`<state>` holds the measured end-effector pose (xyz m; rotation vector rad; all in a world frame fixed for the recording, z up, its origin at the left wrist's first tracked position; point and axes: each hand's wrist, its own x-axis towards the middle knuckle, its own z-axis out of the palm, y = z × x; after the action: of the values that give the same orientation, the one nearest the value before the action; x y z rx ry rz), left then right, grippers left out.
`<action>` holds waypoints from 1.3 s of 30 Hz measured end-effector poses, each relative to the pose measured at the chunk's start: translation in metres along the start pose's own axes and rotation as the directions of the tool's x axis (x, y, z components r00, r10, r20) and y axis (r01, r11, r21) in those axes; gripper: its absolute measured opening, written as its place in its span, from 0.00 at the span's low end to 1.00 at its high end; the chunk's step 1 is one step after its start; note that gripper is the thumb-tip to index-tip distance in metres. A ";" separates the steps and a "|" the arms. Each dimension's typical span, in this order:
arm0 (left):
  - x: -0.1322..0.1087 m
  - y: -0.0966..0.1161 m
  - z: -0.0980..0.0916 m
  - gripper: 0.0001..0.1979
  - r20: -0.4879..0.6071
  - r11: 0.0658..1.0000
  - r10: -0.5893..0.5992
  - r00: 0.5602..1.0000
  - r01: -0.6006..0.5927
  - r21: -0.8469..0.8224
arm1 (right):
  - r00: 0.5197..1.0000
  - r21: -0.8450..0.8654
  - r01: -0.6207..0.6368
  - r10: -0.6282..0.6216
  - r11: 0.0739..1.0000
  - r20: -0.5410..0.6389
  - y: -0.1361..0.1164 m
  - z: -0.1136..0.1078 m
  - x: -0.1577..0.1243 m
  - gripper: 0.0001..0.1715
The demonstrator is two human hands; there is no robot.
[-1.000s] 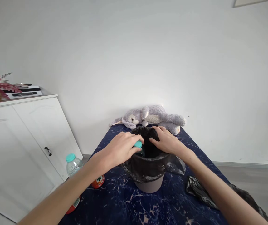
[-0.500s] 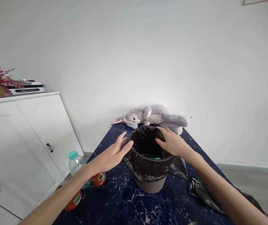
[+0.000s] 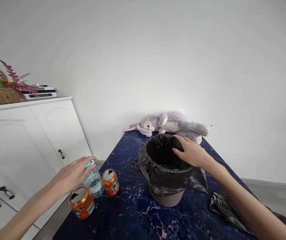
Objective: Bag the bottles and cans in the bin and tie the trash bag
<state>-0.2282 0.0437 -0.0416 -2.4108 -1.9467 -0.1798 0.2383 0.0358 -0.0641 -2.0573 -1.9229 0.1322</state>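
My right hand (image 3: 191,151) lies over the right rim of a grey-brown trash bin (image 3: 169,199), thumb and fingers apart, the thumb over the opening. A black trash bag (image 3: 167,181) lines the bin and hangs down outside it; a bit of turquoise shows inside. On the left, my left hand (image 3: 74,173) is at the turquoise cap of a clear plastic bottle (image 3: 94,181), its fingers stretched out and apart around the cap. Whether it touches the cap I cannot tell. Two opened orange drink cans flank the bottle, a nearer can (image 3: 83,205) and a farther can (image 3: 111,183).
A grey plush rabbit (image 3: 170,124) lies at the back of the dark blue marbled table (image 3: 133,216), against the wall. Crumpled black plastic (image 3: 224,206) is under my right forearm. White cabinets (image 3: 33,143) stand to the left, with a wicker basket (image 3: 3,95) of plants on top.
My left hand has left the bin's left rim and moved left to the bottle's cap. My right hand stays on the bin. The view has turned slightly left.
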 end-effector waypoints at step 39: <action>0.025 0.076 0.010 0.35 0.088 0.965 0.223 0.971 -0.207 -0.162 | 0.999 0.004 -0.036 0.036 0.999 0.031 -0.004 -0.005 -0.001 0.43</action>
<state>-0.1479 0.0531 -0.0456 -2.7621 -1.7504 -0.2040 0.2356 0.0340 -0.0578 -2.1000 -1.9019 0.1769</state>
